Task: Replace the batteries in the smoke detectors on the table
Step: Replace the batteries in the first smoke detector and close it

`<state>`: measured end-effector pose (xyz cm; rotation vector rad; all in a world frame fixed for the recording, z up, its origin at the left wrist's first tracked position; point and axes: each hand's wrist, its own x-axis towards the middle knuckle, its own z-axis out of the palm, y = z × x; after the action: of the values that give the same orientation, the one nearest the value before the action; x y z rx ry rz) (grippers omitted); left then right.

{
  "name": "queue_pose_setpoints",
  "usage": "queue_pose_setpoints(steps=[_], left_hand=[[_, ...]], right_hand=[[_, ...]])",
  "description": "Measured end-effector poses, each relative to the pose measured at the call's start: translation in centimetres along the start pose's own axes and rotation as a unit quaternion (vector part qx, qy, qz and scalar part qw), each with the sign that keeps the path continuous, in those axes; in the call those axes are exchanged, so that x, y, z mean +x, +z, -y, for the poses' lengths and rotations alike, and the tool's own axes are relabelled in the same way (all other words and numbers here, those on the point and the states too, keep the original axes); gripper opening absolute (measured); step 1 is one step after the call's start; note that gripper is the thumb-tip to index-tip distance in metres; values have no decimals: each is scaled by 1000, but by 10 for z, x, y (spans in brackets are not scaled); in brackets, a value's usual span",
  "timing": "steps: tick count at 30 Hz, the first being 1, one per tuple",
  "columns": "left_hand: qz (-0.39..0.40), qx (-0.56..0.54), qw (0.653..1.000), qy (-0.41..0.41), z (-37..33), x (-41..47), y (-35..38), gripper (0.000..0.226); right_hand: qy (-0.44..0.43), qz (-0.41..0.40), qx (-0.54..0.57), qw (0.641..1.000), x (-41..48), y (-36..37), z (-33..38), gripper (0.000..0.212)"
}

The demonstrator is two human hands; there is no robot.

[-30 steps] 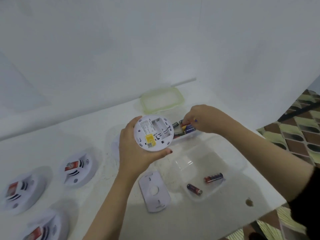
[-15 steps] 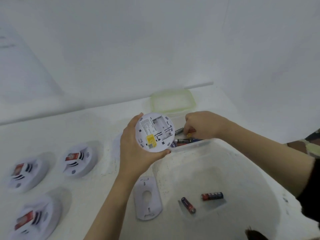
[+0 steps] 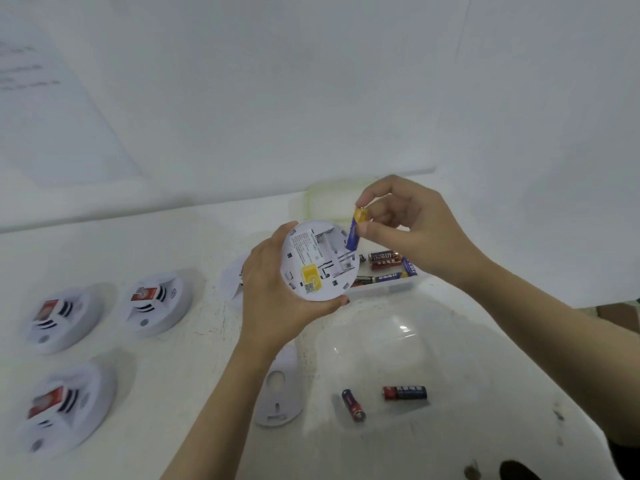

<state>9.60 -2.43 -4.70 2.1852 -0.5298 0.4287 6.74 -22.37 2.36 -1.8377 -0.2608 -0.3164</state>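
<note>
Rear container (image 3: pixel 388 289): a shallow clear tray on the table (image 3: pixel 180 368), just behind the held detector; it holds several batteries (image 3: pixel 382 259) lying on their sides, some red-and-black, some blue-labelled; the count cannot be told, as the right wrist covers part of the tray. Near container (image 3: pixel 450 351): a larger clear tub at the table's near right; two batteries lie flat in it, apart from each other, a red-and-black battery (image 3: pixel 353 404) set at an angle and a red-and-blue battery (image 3: pixel 404 393) lying crosswise. A green-rimmed lid (image 3: pixel 325 199) lies by the wall behind both, partly hidden by the right hand.

Left hand (image 3: pixel 273 292): raised over the table, wrapped round the rim of a white smoke detector (image 3: pixel 318 261), with digits hooked over its upper-left and lower edges; the detector's back faces the camera, yellow label visible, battery bay uncovered. Right hand (image 3: pixel 408 223): raised just beside the detector's upper right edge; thumb and forefinger pinch a blue-and-yellow battery (image 3: pixel 355 230), held nearly upright, its lower end at the bay's rim; the other fingers are curled.

A white mounting plate (image 3: pixel 280 393) lies flat on the table beside the left forearm; three further detectors (image 3: pixel 157 301) sit face-up at the left, well apart from the hands.
</note>
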Motion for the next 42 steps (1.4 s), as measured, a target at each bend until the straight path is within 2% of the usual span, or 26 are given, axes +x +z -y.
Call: queue_pose_setpoints(steps=[8,10,14,17,24,28,30,34,36,38,40,42], left_hand=[[-11,5,998,59,-21,-5,-3,98],[-12,1,998,59,-23,-6,-5,99],[-8,14,998,61,-29,-6,-8,98],[-20,19,997,66,-31,-8,-8,99],[-42,35,995,88,-35,-10,-3,101],[-57,32,994,92,-36,-9,-4,102],[-60,27,994,90,-37,-9,-3,101],[-24,8,998,59,-28,-6,-1,100],[5,8,999,37,-20,-6,-1,100],[8,6,1000,22,-13,-7,-1,101],[-4,-4,1000,11,-8,-9,-1,100],[-7,-8,1000,7,-3,-10,-1,98]], right_hand=[[-124,15,-192,973,-12,6,-12,23],[-122,16,-184,975,-14,7,-13,25],[-32,54,-69,996,-21,8,-9,24],[-30,48,-21,998,-25,8,-12,25],[-88,-8,-96,992,-28,12,-24,17],[-172,-12,-157,972,-27,12,-22,22],[-179,-4,-174,968,-24,11,-21,23],[-100,49,-139,984,-15,3,-23,22],[-31,75,-79,994,-11,-4,-26,28],[4,71,-74,995,-4,-13,-31,35],[12,72,-146,987,6,-23,-36,30],[38,129,-286,949,18,-33,-37,20]])
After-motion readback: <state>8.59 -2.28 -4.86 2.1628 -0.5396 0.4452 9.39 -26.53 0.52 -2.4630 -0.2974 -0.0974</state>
